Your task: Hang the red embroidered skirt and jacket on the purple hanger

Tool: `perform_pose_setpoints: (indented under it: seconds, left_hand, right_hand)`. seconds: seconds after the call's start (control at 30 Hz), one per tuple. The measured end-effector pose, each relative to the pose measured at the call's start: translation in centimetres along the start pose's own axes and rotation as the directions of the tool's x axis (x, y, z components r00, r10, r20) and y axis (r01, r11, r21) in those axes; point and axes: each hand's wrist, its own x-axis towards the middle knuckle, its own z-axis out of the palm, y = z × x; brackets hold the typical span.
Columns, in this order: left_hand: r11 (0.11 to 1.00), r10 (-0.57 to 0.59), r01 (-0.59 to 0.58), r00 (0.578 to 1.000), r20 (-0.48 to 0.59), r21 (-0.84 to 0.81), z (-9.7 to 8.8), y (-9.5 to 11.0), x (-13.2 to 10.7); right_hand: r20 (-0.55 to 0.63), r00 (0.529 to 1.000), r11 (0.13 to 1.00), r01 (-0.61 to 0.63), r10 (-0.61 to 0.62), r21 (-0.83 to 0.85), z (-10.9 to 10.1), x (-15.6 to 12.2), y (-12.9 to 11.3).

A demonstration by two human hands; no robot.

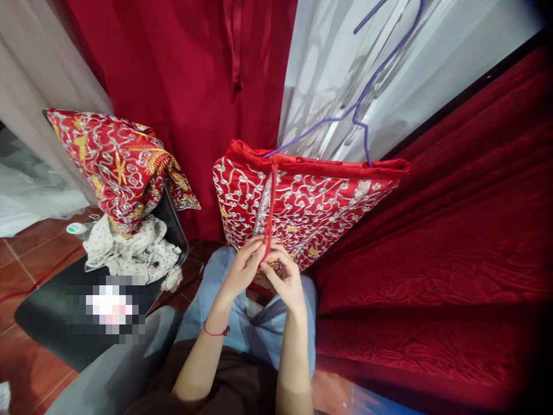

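A red garment [311,202] with silver and gold embroidery hangs from a purple wire hanger [332,118] in front of my knees. From its plain red waistband [319,165] a red fabric cord [271,207] runs down to my fingers. My left hand [245,265] is closed, its fingers pressed together on the cord. Just to its right, my right hand [286,278] pinches the cord's lower part between thumb and fingers. The cord's end is hidden by my fingers. Both hands are close together over my lap.
A black chair [64,311] stands at the left. Another embroidered red cloth [116,161] drapes over its back, and a dotted white cloth [129,248] lies on it. A blurred item is on the seat. Red curtains [173,86] hang behind, and dark red fabric [432,276] fills the right.
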Motion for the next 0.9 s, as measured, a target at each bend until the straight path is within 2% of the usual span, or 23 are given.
perform_pose_setpoints:
  seconds: [0.13, 0.23, 0.33, 0.4, 0.47, 0.6, 0.73, 0.8, 0.9]
  left_hand:
    - [1.000, -0.001, 0.001, 1.000, 0.013, 0.002, -0.1, 0.5, -0.2]
    - [0.999, -0.011, 0.010, 0.999, -0.031, -0.038, -0.2, 0.6, -0.2]
    - [0.991, -0.042, 0.019, 0.984, -0.174, -0.131, -0.1, 0.3, -0.1]
    - [0.985, -0.062, 0.011, 0.956, -0.288, -0.173, 0.0, 0.1, 0.0]
    - [0.986, -0.081, 0.023, 0.933, -0.351, -0.168, -0.1, 0.1, -0.1]
    - [0.972, -0.191, 0.130, 0.922, -0.336, -0.197, -0.4, 0.1, -0.1]
    - [0.946, -0.250, 0.134, 0.880, -0.404, -0.294, -0.5, 0.1, 0.0]
    - [0.940, -0.261, 0.151, 0.894, -0.364, -0.305, -0.3, 0.2, 0.1]
    - [0.930, -0.271, 0.199, 0.939, -0.211, -0.309, -0.1, 0.3, 0.2]
  right_hand:
    - [0.018, 0.999, 0.998, -0.049, 0.048, 0.041, 0.5, -0.2, 0.3]
    - [0.020, 0.997, 0.995, -0.079, 0.078, 0.055, 0.7, -0.4, 0.1]
    - [0.021, 0.994, 0.992, -0.108, 0.107, 0.073, 0.5, -0.5, -0.3]
    - [0.022, 0.993, 0.988, -0.118, 0.117, 0.102, 0.2, -0.5, -0.4]
    - [0.019, 0.992, 0.980, -0.122, 0.121, 0.159, 0.0, -0.6, -0.2]
    - [0.029, 0.995, 0.951, -0.101, 0.097, 0.293, -0.1, -0.9, 0.5]
    - [0.108, 0.991, 0.931, -0.107, 0.074, 0.350, 0.2, -1.2, 0.8]
    - [0.100, 0.992, 0.944, -0.100, 0.071, 0.314, 0.4, -1.1, 0.4]
    - [0.050, 0.996, 0.986, -0.084, 0.077, 0.144, 0.6, -0.7, -0.6]
